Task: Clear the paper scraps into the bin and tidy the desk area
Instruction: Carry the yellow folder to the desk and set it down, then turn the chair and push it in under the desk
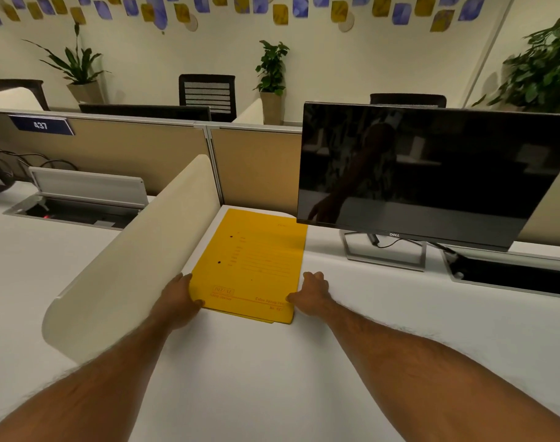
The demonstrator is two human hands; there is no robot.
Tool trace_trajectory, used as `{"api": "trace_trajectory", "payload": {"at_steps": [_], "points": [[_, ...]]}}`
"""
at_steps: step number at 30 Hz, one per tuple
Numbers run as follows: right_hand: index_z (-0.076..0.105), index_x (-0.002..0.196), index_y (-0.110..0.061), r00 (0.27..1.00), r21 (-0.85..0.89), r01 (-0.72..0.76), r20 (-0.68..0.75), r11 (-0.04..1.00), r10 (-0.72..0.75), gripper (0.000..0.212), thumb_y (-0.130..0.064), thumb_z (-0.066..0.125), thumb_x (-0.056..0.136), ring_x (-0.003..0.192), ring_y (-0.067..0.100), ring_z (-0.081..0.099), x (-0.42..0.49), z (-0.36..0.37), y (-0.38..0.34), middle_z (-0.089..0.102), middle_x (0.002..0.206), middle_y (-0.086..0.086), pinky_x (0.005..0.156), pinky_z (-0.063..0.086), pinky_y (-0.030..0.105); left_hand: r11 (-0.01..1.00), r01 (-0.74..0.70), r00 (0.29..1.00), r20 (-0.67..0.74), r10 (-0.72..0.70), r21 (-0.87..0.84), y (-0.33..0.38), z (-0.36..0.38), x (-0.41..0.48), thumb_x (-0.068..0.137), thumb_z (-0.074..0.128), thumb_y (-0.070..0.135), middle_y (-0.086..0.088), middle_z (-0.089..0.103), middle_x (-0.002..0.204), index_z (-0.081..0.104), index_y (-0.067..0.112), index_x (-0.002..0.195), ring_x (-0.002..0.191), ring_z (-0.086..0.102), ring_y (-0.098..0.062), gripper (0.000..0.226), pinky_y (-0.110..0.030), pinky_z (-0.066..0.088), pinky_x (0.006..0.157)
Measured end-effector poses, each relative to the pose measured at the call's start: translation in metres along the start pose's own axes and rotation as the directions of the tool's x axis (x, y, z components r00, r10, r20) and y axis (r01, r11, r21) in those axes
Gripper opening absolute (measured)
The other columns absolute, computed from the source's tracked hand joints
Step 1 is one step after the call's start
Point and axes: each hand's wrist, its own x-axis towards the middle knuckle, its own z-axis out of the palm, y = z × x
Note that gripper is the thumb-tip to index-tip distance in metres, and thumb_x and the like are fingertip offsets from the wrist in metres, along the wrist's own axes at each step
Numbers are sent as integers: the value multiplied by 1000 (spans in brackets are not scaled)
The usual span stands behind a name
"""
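Observation:
A stack of yellow folders (253, 263) lies flat on the white desk (304, 378), in the corner between the cream side divider and the monitor. My left hand (178, 298) grips the stack's near left edge, thumb on top. My right hand (313, 293) holds the near right corner, thumb pressed against the cover. Both arms reach forward from the bottom of the view. No paper scraps and no bin are in view.
A cream curved divider (135, 266) stands along the left of the folders. A dark Dell monitor (425, 173) on a metal stand sits to the right, with an open cable tray (511, 272) beside it. Tan partition panels (256, 164) close the back.

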Motion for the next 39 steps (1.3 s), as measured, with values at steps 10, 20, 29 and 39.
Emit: {"api": "trace_trajectory", "payload": {"at_steps": [10,20,29,39], "points": [[31,147,-17,980,-175,198,19,965,-197,75,-41,67,86,140,29,30,-81,-20,15,33,151,8,113,31,46,995,-56,995,86,49,83,30,-13,-67,88,66,36,-7,37,155,31,16,150,141,37,-27,74,-40,35,112],[26,150,-16,971,-304,216,-33,928,-237,73,-35,62,90,149,23,15,-185,-24,30,21,161,3,120,17,43,955,-208,976,108,189,210,34,-23,-144,88,63,43,-2,42,152,34,20,148,139,40,-24,70,-41,36,111],[24,151,-18,977,-304,130,-124,944,-174,74,-38,60,89,151,20,9,-306,7,45,19,161,1,122,10,44,905,-332,943,126,309,266,13,-27,-238,90,60,42,1,40,153,36,23,147,139,38,-24,65,-43,34,112],[44,139,-16,954,-214,116,-249,970,-169,56,-35,62,89,141,21,30,-434,50,73,38,149,0,114,25,33,868,-479,877,37,478,134,-15,-7,-331,90,61,34,6,66,119,62,27,121,106,60,-13,31,-31,50,88]]}}
